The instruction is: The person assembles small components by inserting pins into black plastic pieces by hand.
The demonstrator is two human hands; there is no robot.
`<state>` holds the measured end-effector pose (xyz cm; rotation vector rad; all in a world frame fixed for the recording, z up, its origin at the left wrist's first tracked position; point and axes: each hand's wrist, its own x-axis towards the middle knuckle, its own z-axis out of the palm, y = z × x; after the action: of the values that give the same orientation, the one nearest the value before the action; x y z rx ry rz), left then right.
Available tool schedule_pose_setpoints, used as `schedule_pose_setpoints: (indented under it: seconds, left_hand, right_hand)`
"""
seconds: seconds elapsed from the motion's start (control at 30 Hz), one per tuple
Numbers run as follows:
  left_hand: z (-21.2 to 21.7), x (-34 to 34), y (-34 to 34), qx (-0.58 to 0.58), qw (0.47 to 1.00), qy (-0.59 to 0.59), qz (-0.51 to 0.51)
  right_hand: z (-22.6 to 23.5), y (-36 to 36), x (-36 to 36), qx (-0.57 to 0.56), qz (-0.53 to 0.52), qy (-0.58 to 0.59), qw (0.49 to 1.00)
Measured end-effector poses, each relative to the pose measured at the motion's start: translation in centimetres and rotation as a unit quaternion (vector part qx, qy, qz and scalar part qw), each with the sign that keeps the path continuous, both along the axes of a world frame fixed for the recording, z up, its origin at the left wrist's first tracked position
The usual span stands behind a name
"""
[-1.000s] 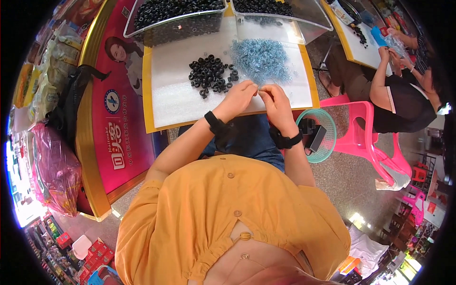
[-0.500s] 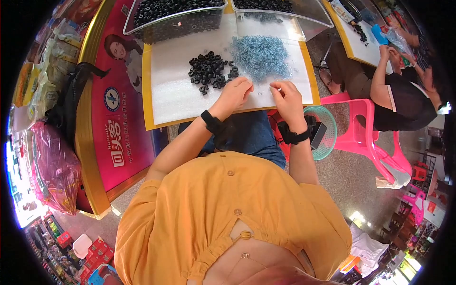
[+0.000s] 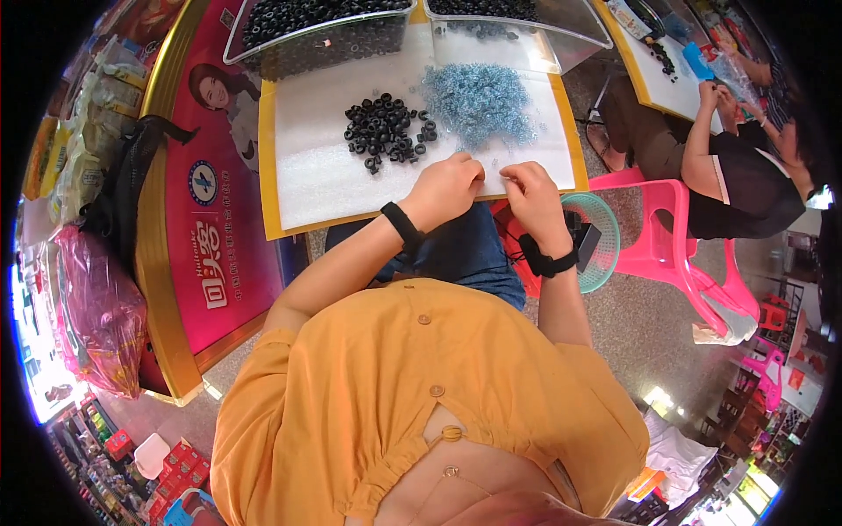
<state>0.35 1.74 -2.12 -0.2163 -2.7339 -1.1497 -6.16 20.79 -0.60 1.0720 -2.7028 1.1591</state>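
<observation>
Brings left hand (image 3: 449, 189) nearer right hand (image 3: 537, 207) below blue pieces (image 3: 478, 101), with fingers (image 3: 467, 163) pinched, contents unclear, and ample black rings (image 3: 379, 131) remaining alongside.

The rings (image 3: 379, 130) are black and the beads (image 3: 482, 98) pale blue; white table (image 3: 324, 195), yellow edges (image 3: 268, 175); black wristbands (image 3: 403, 225); mustard shirt (image 3: 491, 351), brown buttons (image 3: 424, 320); blue jeans (image 3: 460, 247); mint-green basket (image 3: 607, 250); bright-pink chair (image 3: 681, 228).

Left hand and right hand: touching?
Apart. The head view shows a strip of the white mat between the left hand and the right hand.
</observation>
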Motion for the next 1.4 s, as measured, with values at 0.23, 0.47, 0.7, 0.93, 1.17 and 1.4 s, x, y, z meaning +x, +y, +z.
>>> schedule_pose_setpoints:
  seconds: [0.23, 0.47, 0.7, 0.93, 1.17, 1.4]
  left_hand:
    - [0.3, -1.0, 0.3, -0.045, 0.998, -0.012, 0.033]
    - [0.0, -0.8, -0.2, 0.013, 0.996, 0.074, 0.048]
    - [-0.1, -0.1, -0.1, 0.032, 0.992, 0.118, 0.01]
    - [-0.5, 0.0, -0.5, 0.054, 0.991, 0.125, 0.005]
    - [-0.2, 0.1, -0.6, 0.055, 0.991, 0.118, 0.007]
    - [-0.9, 0.3, -0.6, 0.058, 0.99, 0.127, -0.002]
  right_hand:
    - [0.1, -1.2, -1.2, -0.02, -0.029, -0.031, 0.999]
    - [0.8, 2.8, -3.4, -0.076, -0.1, -0.056, 0.99]
    - [0.7, 3.1, -2.9, -0.052, -0.045, -0.121, 0.99]
    - [-0.6, 6.6, -12.5, 0.019, -0.155, 0.059, 0.986]
    - [-1.7, 6.6, -15.9, 0.168, -0.113, 0.079, 0.976]
    - [-1.0, 6.3, -14.3, 0.146, -0.141, 0.097, 0.974]
